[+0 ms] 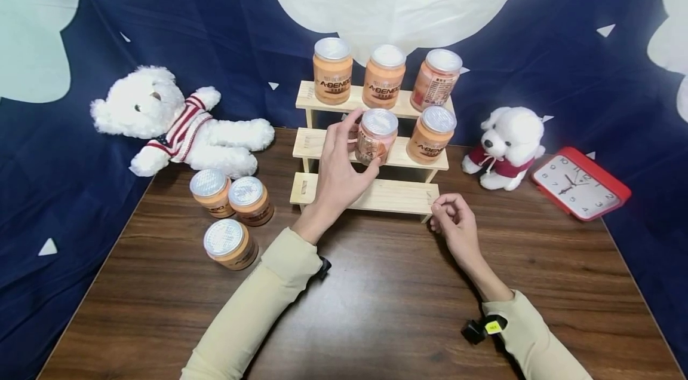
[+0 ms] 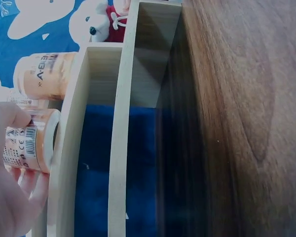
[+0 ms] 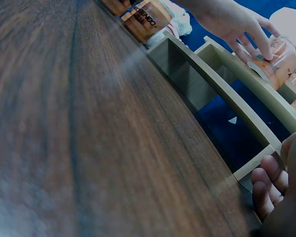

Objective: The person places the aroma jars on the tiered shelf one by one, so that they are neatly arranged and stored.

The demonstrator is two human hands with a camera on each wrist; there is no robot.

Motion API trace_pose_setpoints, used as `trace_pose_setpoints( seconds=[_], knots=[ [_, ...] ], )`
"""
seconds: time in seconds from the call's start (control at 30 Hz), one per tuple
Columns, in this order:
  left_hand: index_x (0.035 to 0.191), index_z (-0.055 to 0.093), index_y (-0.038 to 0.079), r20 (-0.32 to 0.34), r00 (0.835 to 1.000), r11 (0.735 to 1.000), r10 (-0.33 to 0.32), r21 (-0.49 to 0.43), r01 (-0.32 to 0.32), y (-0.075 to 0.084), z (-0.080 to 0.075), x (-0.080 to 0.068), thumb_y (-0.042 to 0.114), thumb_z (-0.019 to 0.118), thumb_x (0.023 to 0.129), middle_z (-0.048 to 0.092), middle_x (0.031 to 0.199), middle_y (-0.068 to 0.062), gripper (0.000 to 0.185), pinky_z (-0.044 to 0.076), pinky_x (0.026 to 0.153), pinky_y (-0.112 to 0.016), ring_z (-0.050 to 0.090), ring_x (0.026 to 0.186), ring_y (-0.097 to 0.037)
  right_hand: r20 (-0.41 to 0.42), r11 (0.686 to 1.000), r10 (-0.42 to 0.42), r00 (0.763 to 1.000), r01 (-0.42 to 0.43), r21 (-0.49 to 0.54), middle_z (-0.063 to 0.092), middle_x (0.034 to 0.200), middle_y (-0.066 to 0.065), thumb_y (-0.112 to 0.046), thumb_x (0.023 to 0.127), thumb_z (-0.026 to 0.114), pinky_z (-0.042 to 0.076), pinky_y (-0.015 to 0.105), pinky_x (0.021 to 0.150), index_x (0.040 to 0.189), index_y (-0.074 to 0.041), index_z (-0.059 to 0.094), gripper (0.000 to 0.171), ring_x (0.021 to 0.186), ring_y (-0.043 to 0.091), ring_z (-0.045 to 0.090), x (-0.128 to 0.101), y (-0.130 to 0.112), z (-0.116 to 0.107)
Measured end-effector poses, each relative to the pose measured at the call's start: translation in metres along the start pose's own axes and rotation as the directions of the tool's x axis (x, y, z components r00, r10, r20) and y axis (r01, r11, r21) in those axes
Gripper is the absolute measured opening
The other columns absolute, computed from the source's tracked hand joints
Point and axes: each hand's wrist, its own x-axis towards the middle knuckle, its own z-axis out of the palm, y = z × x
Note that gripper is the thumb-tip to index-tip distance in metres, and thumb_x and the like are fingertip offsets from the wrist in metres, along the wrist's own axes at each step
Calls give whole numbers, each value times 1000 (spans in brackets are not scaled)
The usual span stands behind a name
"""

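the left grip (image 1: 343, 175) curls round a jar (image 1: 378, 138) at the front edge of the middle shelf (image 1: 308, 144): keep its base level, clear of the neighbouring jar (image 1: 431, 136). the right grip (image 1: 457, 224) curls by the bottom shelf's (image 1: 395, 195) right corner, hold unclear.

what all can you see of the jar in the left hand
The jar is short and round, its see-through body, perhaps plastic, showing pinkish orange, with a shiny silvery lid on top. Its side carries small print and a barcode. The left hand grips it roughly upright at the middle shelf; whether its base touches the wood is unclear.
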Motion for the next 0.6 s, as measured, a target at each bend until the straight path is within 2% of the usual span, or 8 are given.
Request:
trace_pose_setpoints(
  seconds=[0.13,0.33,0.6],
  knots=[
    [168,38,7,-5,1000,1000,-30,-11,30,1,3,3,4,92,86,58,136,-18,99,61,105,-32,62,123,-29,1,1000,-3,1000,3,3,66,73,-3,3,110,61,54,17,55,115,19,52,19,64,7,62,0,0,0],
    [169,36,5,-11,996,996,-84,-40,83,1,6,3,4,95,86,60,135,-19,101,61,108,-34,63,124,-30,2,1000,-4,1000,4,2,67,73,-3,2,111,61,53,17,55,115,19,51,20,63,7,61,0,0,0],
    [168,37,4,-17,995,995,-99,-27,98,0,10,4,6,95,88,59,139,-18,99,59,109,-32,62,128,-29,4,1000,-11,1000,11,9,67,73,-3,3,110,61,53,17,55,115,20,51,20,63,7,62,0,0,0]
  ],
)
